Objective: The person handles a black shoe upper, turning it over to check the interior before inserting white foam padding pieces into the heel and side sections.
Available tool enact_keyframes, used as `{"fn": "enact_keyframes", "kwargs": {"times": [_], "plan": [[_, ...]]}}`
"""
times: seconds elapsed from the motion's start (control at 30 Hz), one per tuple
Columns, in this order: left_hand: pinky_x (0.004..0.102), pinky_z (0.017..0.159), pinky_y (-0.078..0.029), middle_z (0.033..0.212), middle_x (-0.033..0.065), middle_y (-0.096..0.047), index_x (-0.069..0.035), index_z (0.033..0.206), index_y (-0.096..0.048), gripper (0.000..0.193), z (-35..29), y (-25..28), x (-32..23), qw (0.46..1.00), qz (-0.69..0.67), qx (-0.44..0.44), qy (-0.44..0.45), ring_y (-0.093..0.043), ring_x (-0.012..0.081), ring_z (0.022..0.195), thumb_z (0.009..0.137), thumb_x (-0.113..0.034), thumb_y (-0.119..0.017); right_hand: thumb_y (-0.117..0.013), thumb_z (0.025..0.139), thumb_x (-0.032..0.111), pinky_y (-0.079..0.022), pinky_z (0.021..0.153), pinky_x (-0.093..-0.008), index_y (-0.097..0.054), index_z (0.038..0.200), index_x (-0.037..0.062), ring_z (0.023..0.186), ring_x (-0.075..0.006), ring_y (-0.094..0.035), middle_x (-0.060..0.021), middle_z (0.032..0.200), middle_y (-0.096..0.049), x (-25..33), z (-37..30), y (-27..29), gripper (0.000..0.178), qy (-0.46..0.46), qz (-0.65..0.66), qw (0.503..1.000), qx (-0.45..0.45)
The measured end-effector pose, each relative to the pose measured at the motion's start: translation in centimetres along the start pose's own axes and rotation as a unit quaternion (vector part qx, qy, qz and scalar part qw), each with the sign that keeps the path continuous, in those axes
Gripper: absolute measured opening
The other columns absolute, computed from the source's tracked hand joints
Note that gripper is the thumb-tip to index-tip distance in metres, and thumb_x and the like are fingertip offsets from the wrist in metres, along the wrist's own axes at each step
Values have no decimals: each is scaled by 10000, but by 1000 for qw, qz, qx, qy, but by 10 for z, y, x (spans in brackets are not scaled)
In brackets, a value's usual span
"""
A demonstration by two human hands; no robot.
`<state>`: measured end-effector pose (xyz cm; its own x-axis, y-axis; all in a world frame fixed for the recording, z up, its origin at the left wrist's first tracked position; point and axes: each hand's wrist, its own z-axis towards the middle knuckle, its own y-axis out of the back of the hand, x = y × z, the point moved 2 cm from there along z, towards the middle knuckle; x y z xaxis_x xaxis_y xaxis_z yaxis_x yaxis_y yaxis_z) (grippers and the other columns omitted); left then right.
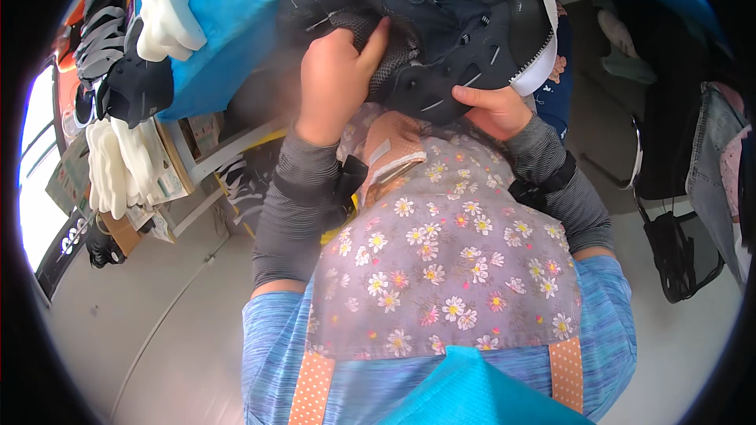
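Observation:
A black shoe upper (449,55) with mesh parts, pale slanted marks and a white band (543,39) with zigzag stitching along its right end is held above my lap. My left hand (339,79) is closed on its mesh side, thumb pressed against the material and the other fingers partly hidden. From below, my right hand (498,110) grips its lower edge near the white band, thumb on top and fingers mostly underneath. The upper's far part reaches to the edge of a blue-covered table (236,20).
White wavy-edged foam-like pieces (167,8) lie on the table's left, with more (122,165) hanging below. Dark shoe parts (138,79) are stacked at the far left. A cable (165,315) crosses the floor. On the right, a black bag (673,256) hangs near another person's clothing (713,157).

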<state>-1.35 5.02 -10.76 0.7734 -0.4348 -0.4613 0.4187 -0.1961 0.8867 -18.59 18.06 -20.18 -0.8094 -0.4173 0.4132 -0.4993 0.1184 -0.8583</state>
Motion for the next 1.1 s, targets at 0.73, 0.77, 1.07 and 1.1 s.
{"fn": "enact_keyframes", "kwargs": {"times": [0.73,0.77,1.07,1.1], "plan": [[396,455,-393,518,214,-527,68,602,-536,519,-7,1,2,985,-100,-86,109,-501,289,413,881,-336,-705,-610,931,45,-435,1051,-393,-491,1339,0,1201,-248,-551,-138,1309,-573,-16,10,35,427,-54,-88,995,-16],[392,456,-394,522,211,-533,69,607,-539,517,-7,4,1,985,-97,-100,103,-507,278,416,881,-336,-705,-614,929,44,-439,1046,-390,-492,1337,-2,1197,-247,-553,-136,1309,-573,-14,9,31,429,-35,-113,993,-11],[471,566,-460,645,266,-574,59,685,-598,438,-3,-15,17,993,-6,36,111,-589,439,622,890,-325,-645,-633,910,33,-449,1041,-380,-478,1348,1,1190,-242,-555,-129,1303,-573,-15,12,30,466,-44,-96,993,-48],[483,592,-472,667,274,-576,55,704,-612,426,-2,-17,17,992,-5,64,109,-590,459,664,891,-327,-630,-634,907,31,-450,1040,-380,-472,1354,3,1191,-240,-554,-127,1306,-571,-15,12,31,476,-34,-77,996,-42]]}}
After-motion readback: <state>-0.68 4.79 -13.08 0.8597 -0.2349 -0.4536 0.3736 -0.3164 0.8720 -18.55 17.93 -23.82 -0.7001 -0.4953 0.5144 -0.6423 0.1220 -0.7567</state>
